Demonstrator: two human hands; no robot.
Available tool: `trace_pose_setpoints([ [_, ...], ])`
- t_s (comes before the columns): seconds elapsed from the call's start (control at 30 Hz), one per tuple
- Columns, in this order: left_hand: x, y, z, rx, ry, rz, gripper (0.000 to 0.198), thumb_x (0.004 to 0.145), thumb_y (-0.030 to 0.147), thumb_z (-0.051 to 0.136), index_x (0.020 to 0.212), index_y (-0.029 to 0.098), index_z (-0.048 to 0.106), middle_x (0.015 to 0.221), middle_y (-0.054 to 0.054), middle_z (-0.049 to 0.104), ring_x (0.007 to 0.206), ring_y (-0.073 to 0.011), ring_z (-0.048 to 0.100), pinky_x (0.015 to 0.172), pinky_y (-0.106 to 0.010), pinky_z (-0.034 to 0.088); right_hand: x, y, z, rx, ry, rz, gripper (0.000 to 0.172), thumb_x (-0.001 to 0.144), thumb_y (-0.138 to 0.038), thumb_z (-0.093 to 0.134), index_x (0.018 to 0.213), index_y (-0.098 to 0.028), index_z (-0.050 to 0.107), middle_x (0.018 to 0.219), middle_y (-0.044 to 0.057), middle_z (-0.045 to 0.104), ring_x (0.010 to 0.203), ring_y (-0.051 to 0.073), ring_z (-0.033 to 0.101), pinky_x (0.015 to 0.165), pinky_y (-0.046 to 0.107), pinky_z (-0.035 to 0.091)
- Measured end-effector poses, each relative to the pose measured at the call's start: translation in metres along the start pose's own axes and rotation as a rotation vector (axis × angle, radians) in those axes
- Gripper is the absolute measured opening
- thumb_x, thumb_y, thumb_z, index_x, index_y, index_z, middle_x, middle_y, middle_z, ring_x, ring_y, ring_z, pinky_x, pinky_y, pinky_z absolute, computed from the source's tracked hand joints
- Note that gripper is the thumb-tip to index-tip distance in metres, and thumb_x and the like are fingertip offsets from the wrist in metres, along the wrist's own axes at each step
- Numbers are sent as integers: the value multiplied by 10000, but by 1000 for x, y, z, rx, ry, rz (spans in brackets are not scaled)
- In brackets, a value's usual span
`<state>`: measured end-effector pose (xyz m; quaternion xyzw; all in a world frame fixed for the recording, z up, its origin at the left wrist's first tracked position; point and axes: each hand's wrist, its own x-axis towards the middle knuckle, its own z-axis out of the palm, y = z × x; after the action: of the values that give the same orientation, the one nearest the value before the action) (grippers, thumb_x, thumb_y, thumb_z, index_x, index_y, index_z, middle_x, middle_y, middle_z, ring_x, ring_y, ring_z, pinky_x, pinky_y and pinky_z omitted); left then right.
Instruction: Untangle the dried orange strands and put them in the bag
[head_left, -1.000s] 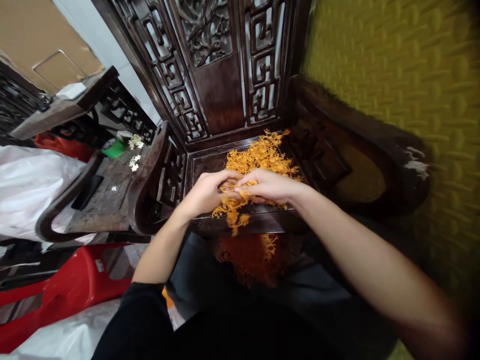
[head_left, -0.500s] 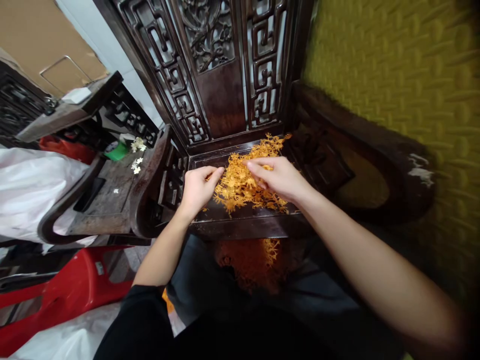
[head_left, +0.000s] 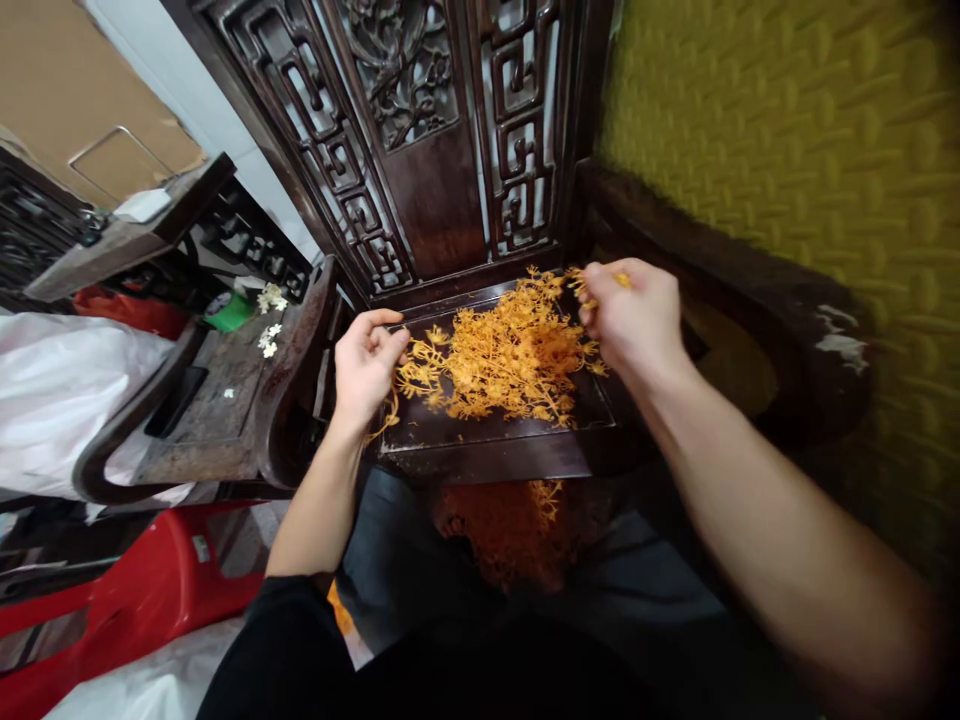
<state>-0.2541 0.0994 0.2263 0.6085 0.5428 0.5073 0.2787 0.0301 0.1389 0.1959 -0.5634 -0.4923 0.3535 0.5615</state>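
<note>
Pinching sprigs (head_left: 598, 284): left hand (head_left: 365, 360), right hand (head_left: 634, 322) (orange heap (head_left: 502, 355) on seat (head_left: 487, 450)).

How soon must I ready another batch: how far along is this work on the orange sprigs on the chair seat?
Probably midway. Seemingly done: an orange heap in the lap below the chair seat. In hand: the left hand pinches a hanging sprig, the right hand a second sprig at the far corner. Left: a broad loose pile on the seat.
</note>
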Motion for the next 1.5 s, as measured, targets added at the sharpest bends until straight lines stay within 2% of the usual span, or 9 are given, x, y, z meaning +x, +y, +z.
trace_pose_setpoints([
  [0.23,-5,4,3,-29,-77,-11,392,835,422,761,1143,214,638,578,63,535,534,-104,584,507,-224,404,-22,-17,8,186,-421,154,310,895,-360,662,1157,-195,671,755,30,667,478,105,522,414,234,264],
  [0.47,-6,4,10,48,-43,44,386,859,387,736,1185,207,633,585,70,515,541,-104,559,528,-234,401,-42,-16,28,-213,-833,-11,444,827,-632,687,815,-189,721,675,15,608,620,134,507,562,267,348],
  [0.73,24,-15,-32,38,323,144,303,851,311,734,1107,195,620,586,91,477,548,-83,550,572,-225,424,-40,-16,21,-318,-648,33,388,915,-432,593,635,-166,622,478,-17,477,466,106,419,499,272,287],
  [0.87,15,-10,-22,-14,66,71,401,838,346,755,1186,216,604,569,83,491,526,-98,552,517,-230,393,-34,-18,16,-22,-609,223,314,931,-361,576,1059,-110,717,816,105,717,590,152,635,433,247,370],
  [1.0,-4,1,8,2,-148,24,451,839,383,758,1234,230,604,578,64,516,521,-108,548,485,-236,362,-37,-18,25,25,-569,59,540,940,-389,589,1437,-178,567,1117,130,726,871,208,705,576,287,511],
  [1.13,-10,5,20,14,-232,-8,469,835,387,761,1250,227,613,580,58,519,525,-113,540,489,-235,374,-45,-15,41,-157,-661,-261,338,948,-424,599,1166,-189,706,1195,101,711,1089,229,645,927,366,498],
  [1.23,-8,4,15,20,-188,-11,418,833,377,763,1203,217,650,579,62,499,522,-104,537,503,-226,396,-40,-10,38,-316,-518,-335,267,983,-381,532,874,-171,658,932,101,706,895,220,629,848,357,454],
  [1.37,-3,3,4,-46,-89,-24,354,813,365,778,1118,200,704,548,72,459,500,-92,531,497,-210,412,-15,-6,10,-160,-89,-135,365,995,-551,459,944,-206,565,856,74,640,763,187,602,643,292,412],
  [1.5,0,-2,7,-61,-136,-107,360,820,403,757,1102,180,733,612,18,624,474,-92,532,445,-213,384,-6,-12,-3,101,-108,44,518,892,-729,515,997,-222,505,832,62,643,607,137,582,476,239,318],
])
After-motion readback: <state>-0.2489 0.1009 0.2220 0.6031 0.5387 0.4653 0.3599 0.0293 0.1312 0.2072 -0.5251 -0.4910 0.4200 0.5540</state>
